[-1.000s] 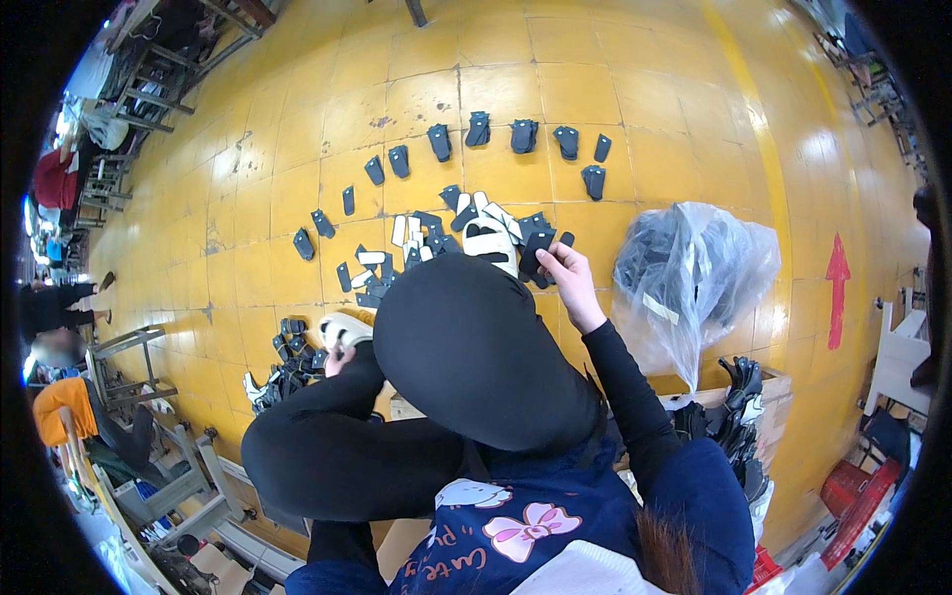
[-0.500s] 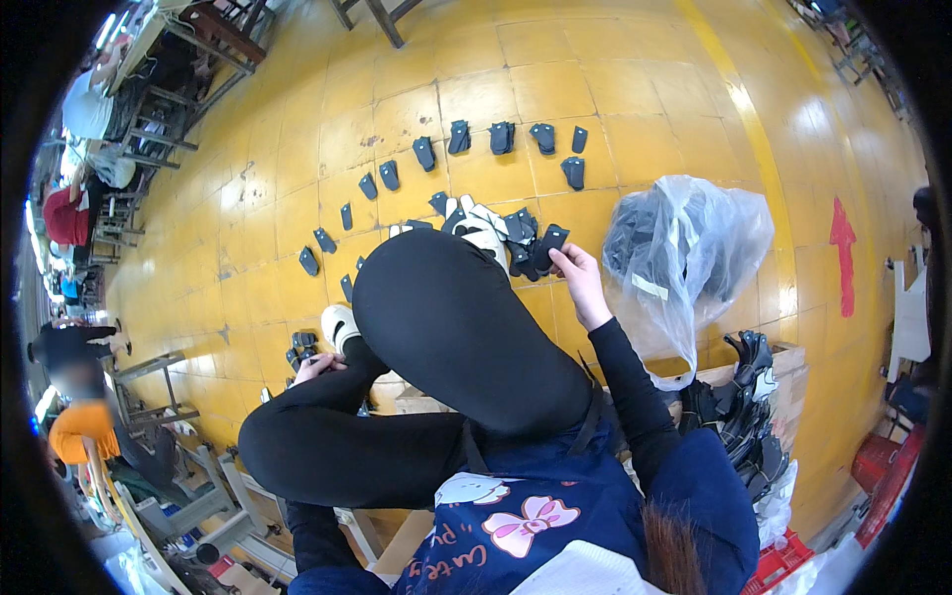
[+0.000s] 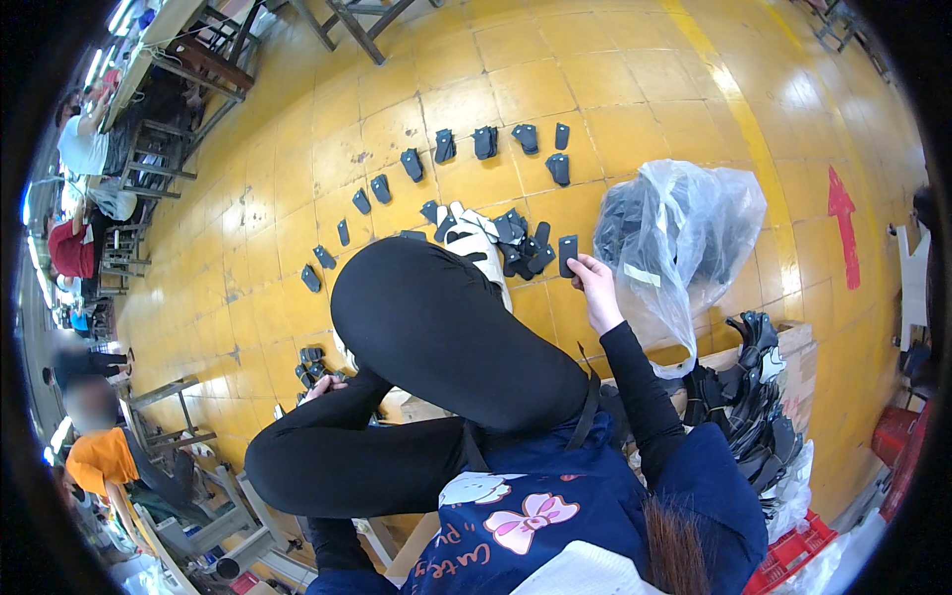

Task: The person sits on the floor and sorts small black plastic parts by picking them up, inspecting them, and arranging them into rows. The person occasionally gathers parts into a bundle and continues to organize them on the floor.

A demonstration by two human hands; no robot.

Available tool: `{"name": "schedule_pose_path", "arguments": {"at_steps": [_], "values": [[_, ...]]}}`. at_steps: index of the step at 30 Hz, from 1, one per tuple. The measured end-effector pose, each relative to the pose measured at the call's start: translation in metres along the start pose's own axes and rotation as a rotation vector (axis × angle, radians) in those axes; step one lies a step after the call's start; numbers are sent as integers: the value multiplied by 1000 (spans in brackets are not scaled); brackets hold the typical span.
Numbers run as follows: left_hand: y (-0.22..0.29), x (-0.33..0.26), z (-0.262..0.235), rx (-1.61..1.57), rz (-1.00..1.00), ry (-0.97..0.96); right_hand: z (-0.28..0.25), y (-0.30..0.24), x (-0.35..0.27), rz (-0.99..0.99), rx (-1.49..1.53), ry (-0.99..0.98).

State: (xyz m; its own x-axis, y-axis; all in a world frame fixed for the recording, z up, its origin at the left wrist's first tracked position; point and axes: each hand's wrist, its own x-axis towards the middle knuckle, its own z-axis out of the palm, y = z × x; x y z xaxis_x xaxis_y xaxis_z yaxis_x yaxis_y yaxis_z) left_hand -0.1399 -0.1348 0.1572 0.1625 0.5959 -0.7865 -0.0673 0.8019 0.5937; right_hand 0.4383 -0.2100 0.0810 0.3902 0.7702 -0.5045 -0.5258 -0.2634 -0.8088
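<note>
Seated worker, yellow tiled floor [image 3: 615, 89], sorting dark cut pieces.

Right hand [image 3: 598, 288] pinches one flat dark piece [image 3: 567, 255] by its lower end, held upright just above the floor, long axis pointing away from the person; likely light, thin and bendable. Left hand [image 3: 322, 385] rests curled on a small dark stack [image 3: 310, 364]. Clear plastic bag [image 3: 684, 238] stands beside the right hand.

The person wears black leggings [image 3: 436, 337] and a long-sleeved black top whose sleeves [image 3: 640, 387] reach the wrists. Over it sits a dark blue apron [image 3: 555, 496] printed with a white cartoon cat face, a pink bow and pink lettering. A white and black shoe [image 3: 481, 243] shows beyond the knee.
</note>
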Motion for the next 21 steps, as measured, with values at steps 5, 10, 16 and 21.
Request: {"name": "schedule_pose_path", "arguments": {"at_steps": [5, 10, 16, 21], "values": [[8, -13, 17, 1, -3, -32, -1, 0, 1, -29, 9, 102], [10, -18, 47, -1, -31, -91, -15, 8, 6, -34, 40, 139], [17, -28, 72, 18, -38, -129, -20, 3, 3, -77, 48, 181], [17, -33, 70, 24, -5, -154, -26, 2, -1, -124, 43, 178]]}}
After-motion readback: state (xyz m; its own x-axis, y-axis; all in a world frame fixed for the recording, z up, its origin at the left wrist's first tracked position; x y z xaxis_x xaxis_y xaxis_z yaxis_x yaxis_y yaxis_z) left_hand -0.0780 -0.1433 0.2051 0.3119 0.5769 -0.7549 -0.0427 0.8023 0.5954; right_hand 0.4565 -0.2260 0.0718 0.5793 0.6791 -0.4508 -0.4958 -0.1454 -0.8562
